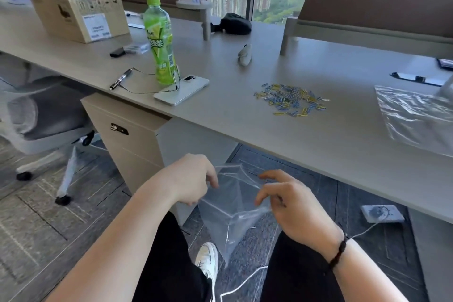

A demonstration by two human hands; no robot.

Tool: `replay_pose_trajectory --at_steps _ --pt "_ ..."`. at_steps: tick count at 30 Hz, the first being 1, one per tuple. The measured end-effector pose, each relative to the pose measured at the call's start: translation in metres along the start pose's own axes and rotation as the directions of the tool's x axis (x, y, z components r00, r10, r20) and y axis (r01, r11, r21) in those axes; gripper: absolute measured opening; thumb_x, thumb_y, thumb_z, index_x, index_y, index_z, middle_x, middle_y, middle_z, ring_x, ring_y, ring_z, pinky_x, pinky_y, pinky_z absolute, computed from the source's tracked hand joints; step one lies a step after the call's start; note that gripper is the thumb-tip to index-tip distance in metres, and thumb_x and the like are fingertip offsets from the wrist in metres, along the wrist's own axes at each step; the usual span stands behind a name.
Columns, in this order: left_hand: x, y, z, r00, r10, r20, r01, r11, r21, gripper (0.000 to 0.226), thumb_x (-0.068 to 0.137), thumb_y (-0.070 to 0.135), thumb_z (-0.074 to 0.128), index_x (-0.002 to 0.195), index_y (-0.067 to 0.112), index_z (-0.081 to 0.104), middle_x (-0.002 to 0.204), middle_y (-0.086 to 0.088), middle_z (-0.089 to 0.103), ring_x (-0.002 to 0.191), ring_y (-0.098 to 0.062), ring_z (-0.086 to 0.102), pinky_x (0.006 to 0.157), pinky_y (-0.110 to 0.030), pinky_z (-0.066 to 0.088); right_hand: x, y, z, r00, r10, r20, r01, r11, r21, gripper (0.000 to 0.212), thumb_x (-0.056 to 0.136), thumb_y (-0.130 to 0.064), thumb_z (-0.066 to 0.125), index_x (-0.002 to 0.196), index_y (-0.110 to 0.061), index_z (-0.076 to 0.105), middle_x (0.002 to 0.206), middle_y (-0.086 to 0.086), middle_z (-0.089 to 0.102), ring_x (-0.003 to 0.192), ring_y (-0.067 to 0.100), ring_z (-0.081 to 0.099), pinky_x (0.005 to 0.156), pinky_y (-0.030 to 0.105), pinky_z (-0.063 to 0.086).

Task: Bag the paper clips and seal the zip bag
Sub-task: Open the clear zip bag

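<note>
Below the desk (220, 115) edge, over the lap, the left hand (193, 179) and right hand (291, 201) each pinch one lip of the bag (232, 216), apparently to pull its mouth open. The clips (291, 99) lie heaped on the desk, not yet bagged.

Spare plastic bag (416, 115) cut off at right edge, box label (96, 26) print unreadable — chair (41, 115) blurred, partly cropped
</note>
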State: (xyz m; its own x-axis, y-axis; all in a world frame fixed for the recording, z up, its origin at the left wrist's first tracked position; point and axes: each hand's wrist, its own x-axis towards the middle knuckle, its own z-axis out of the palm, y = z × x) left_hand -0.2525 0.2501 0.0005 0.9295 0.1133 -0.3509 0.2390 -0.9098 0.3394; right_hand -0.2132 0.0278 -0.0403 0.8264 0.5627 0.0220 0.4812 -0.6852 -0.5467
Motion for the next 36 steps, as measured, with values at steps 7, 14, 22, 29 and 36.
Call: replay_pose_trajectory --at_steps 7,14,22,29,36 --pt "0.022 -0.005 -0.007 0.998 0.059 0.031 -0.056 0.996 -0.067 0.03 0.093 0.036 0.063 0.121 0.028 0.068 0.1 0.012 0.071 0.057 -0.009 0.066 0.07 -0.025 0.056 0.016 0.021 0.001 0.984 0.131 0.124 -0.138 0.99 0.043 0.044 0.09 -0.005 0.045 0.125 -0.022 0.066 0.13 -0.006 0.066 0.094 0.013 0.072 0.086 0.025 0.055" --pt "0.057 -0.01 0.003 0.997 0.013 0.08 -0.022 0.994 0.111 0.098 0.063 0.093 0.046 0.142 0.036 0.047 0.145 0.01 0.053 0.131 -0.014 0.052 0.105 -0.038 0.045 0.033 0.038 -0.001 0.96 0.24 0.141 -0.263 0.949 0.172 0.046 0.093 -0.011 0.047 0.135 -0.026 0.057 0.125 -0.004 0.067 0.083 0.011 0.072 0.054 0.014 0.049" --pt "0.054 0.007 0.011 0.969 0.234 -0.076 -0.224 0.967 0.118 0.069 0.065 0.077 0.068 0.127 0.049 0.056 0.152 0.013 0.033 0.134 -0.008 0.04 0.103 -0.031 0.041 0.039 0.044 -0.003 0.951 0.266 0.159 -0.296 0.931 0.211 0.049 0.091 -0.018 0.051 0.138 -0.031 0.051 0.128 -0.012 0.064 0.079 0.007 0.072 0.059 0.011 0.046" --pt "0.035 0.013 0.026 0.844 0.527 -0.1 -0.495 0.837 0.233 0.064 0.055 0.085 0.063 0.101 0.04 0.068 0.156 0.021 0.023 0.142 -0.003 0.017 0.096 -0.025 0.04 0.038 0.043 -0.006 0.956 0.256 0.145 -0.285 0.93 0.231 0.053 0.087 -0.02 0.054 0.139 -0.03 0.051 0.124 -0.013 0.067 0.092 0.003 0.068 0.089 0.025 0.052" --pt "0.039 0.017 0.04 0.753 0.642 -0.147 -0.599 0.76 0.251 0.035 0.071 0.065 0.064 0.072 0.031 0.067 0.115 0.022 0.066 0.122 0.002 0.049 0.091 -0.024 0.043 0.036 0.036 -0.005 0.971 0.224 0.086 -0.239 0.933 0.27 0.051 0.089 -0.018 0.055 0.138 -0.031 0.053 0.129 -0.017 0.062 0.081 -0.004 0.066 0.079 0.016 0.052"
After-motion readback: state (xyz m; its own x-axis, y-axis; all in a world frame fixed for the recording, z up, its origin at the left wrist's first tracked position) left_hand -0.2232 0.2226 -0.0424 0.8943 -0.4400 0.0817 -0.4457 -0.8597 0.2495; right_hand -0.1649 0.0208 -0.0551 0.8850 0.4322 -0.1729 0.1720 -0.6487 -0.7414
